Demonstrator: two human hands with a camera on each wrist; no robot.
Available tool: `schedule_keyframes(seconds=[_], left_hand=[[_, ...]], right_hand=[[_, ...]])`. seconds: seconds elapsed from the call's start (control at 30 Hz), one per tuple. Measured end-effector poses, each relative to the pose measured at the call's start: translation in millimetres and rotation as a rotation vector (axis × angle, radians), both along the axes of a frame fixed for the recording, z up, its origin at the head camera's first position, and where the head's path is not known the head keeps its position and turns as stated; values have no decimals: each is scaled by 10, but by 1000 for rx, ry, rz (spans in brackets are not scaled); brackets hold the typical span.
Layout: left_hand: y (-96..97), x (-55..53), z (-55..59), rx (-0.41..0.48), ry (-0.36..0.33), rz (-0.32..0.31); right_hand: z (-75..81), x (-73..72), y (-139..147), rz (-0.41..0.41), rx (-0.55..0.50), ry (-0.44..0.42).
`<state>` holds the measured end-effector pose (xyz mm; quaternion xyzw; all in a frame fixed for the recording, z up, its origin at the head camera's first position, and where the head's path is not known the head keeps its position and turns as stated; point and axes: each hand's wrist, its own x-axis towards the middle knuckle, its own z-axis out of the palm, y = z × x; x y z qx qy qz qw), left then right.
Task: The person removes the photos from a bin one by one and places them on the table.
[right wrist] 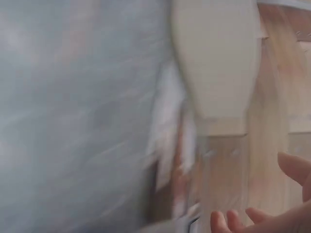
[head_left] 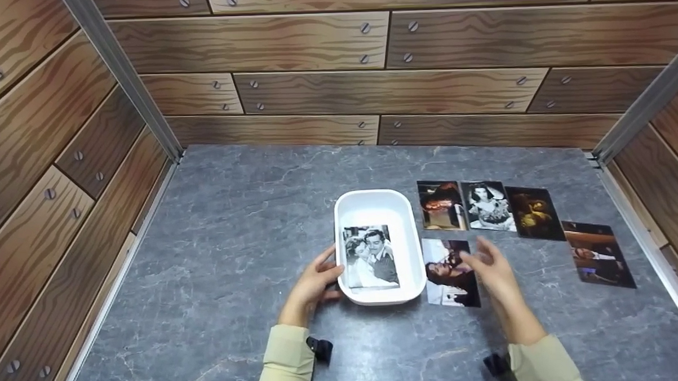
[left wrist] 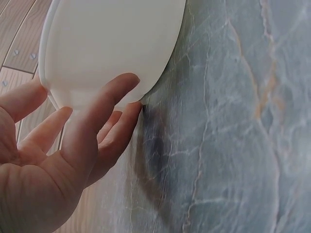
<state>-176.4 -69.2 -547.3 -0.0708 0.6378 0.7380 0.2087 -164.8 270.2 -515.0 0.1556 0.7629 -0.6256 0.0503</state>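
A white plastic tub (head_left: 378, 203) stands on the grey table, with a black-and-white photo (head_left: 371, 260) of a couple lying inside it. My left hand (head_left: 318, 277) is at its near left side; in the left wrist view, the fingers (left wrist: 122, 86) touch the outer wall (left wrist: 116, 43) without wrapping round it. To the tub's right, a colour photo (head_left: 449, 274) of people lies flat. Over the right edge of that photo hovers my right hand (head_left: 493, 272), fingers spread and holding nothing. The right wrist view is blurred, but its loosely bent fingers (right wrist: 233, 221) show nothing held.
Behind and to the right lie a reddish photo (head_left: 441, 205), a black-and-white portrait (head_left: 489, 206), a dark golden photo (head_left: 536, 213) and a brown-and-blue photo (head_left: 599, 254). Wood-patterned panels (head_left: 307, 93) wall the table (head_left: 233, 217) at the back and both sides.
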Motion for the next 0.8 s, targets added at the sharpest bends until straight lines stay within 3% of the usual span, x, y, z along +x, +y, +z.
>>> schedule_keyframes(seconds=[0.13,0.3,0.5,0.8], left_hand=[[1,-6,11,2,-2,6],[7,-16,4,10,1,0],[26,-29,8,39,-11,-12],[13,-23,1,35,-14,-6]], right_hand=[[202,-176,-308,3,-56,107],[274,-310,-735,106,-63,193],[134,-362,-1086,207,-186,48],[-114,-447,-1298,154,-182,-87]])
